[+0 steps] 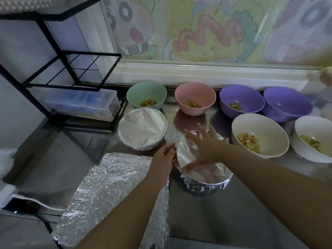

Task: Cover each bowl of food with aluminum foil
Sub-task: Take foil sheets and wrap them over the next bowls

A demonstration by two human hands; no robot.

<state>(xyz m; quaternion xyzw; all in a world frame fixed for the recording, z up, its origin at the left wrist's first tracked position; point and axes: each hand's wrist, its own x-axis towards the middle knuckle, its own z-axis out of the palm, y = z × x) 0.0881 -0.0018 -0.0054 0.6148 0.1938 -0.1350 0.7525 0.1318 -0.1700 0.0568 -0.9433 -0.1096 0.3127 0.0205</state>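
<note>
A foil-covered bowl (pixel 206 175) stands at the centre of the steel counter. My right hand (pixel 206 146) lies spread over its foil top, fingers straight. My left hand (pixel 164 156) touches the bowl's left rim, fingers curled against the foil edge. A second foil-covered bowl (pixel 142 129) stands behind it to the left. Open bowls with food stand further back: green (pixel 146 93), pink (pixel 195 97), two purple (pixel 241 99) (pixel 287 103), two white (pixel 258 132) (pixel 313 135). A crinkled foil sheet (pixel 111 200) lies at the front left.
A black wire rack (pixel 59 56) with a clear plastic container (pixel 80 103) stands at the left. A painted wall panel with a white sill (pixel 206 72) runs behind the bowls. A white cable (pixel 36 200) lies at the lower left.
</note>
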